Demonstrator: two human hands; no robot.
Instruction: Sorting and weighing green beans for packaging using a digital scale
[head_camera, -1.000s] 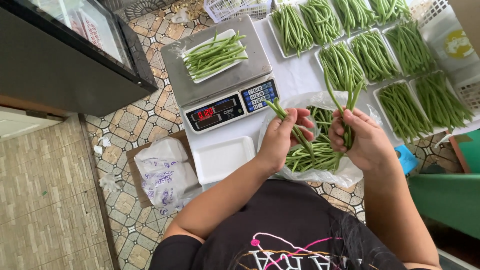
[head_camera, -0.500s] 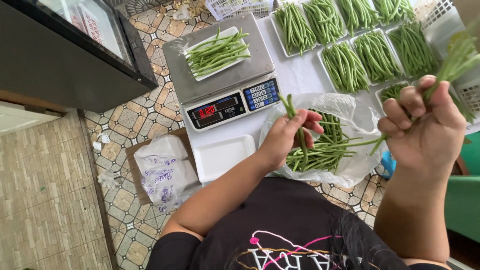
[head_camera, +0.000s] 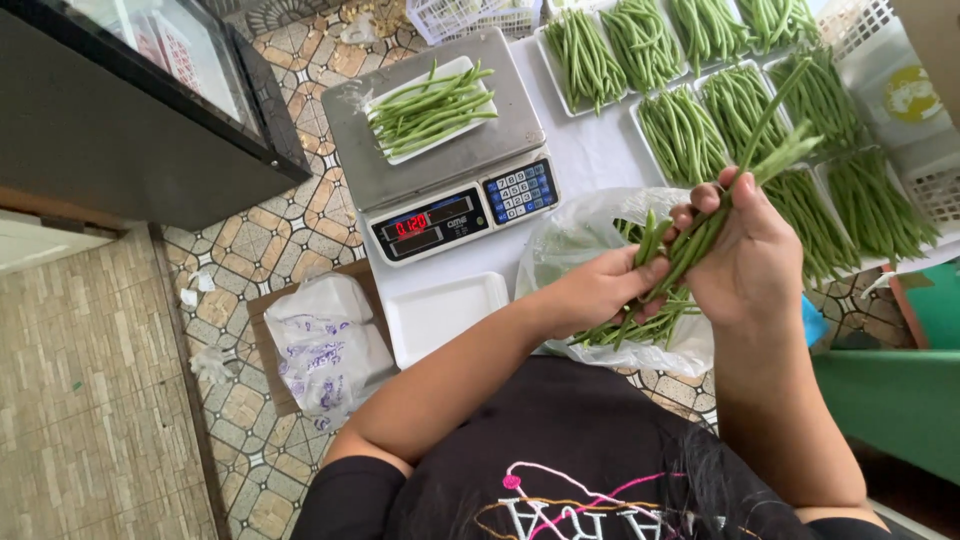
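On the white table (head_camera: 590, 160), just right of the scale (head_camera: 440, 150), both hands pinch green beans (head_camera: 700, 235) above a bag (head_camera: 580, 240): left hand (head_camera: 600, 290), right hand (head_camera: 750, 250).

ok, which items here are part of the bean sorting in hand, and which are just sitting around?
In use:
left hand
right hand
bunch of green beans gripped by both hands
clear plastic bag of beans
scale with a tray of beans
empty white tray

Lying about:
white bag on cardboard
white basket
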